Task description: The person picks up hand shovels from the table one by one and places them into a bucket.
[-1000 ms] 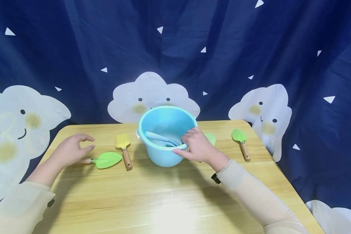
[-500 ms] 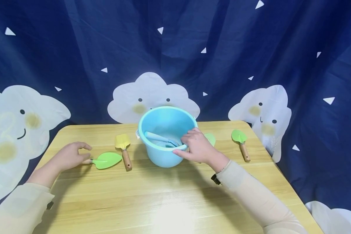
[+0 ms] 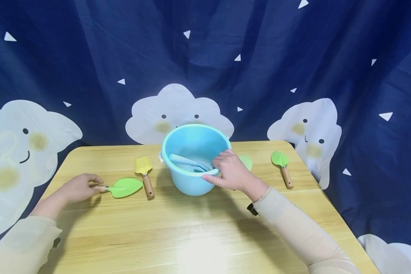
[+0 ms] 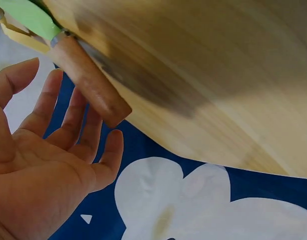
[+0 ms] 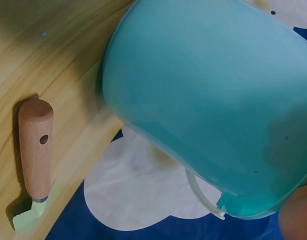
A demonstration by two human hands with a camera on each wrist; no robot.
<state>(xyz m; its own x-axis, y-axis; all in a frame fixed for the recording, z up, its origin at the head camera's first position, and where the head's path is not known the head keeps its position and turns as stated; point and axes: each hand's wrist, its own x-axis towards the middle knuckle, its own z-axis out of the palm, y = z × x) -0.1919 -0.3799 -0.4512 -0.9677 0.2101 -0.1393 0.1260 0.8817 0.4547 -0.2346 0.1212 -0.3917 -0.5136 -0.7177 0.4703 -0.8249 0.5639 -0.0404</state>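
At the table's left, my left hand (image 3: 77,187) is at the wooden handle of a green garden trowel (image 3: 125,187). In the left wrist view the fingers of this hand (image 4: 38,160) lie loosely behind the trowel handle (image 4: 91,77), thumb well apart from it; whether they touch is unclear. My right hand (image 3: 234,171) grips the near right rim of a light blue bucket (image 3: 191,184), thumb along the rim. Inside the bucket lies a tool with a light blue handle (image 3: 183,160), its head partly hidden. The right wrist view shows mostly the bucket's outer wall (image 5: 203,90).
A yellow square-bladed shovel (image 3: 144,165) lies between trowel and bucket. A pale green tool (image 3: 246,162) is partly hidden behind my right hand; its wooden handle (image 5: 36,150) shows in the right wrist view. Another green trowel (image 3: 280,158) lies farther right. Behind the table (image 3: 150,236) hangs a blue curtain (image 3: 212,57).
My left hand has come down and slightly left, from above the green trowel to its handle. My right hand stays on the bucket rim, and the bucket has not moved.
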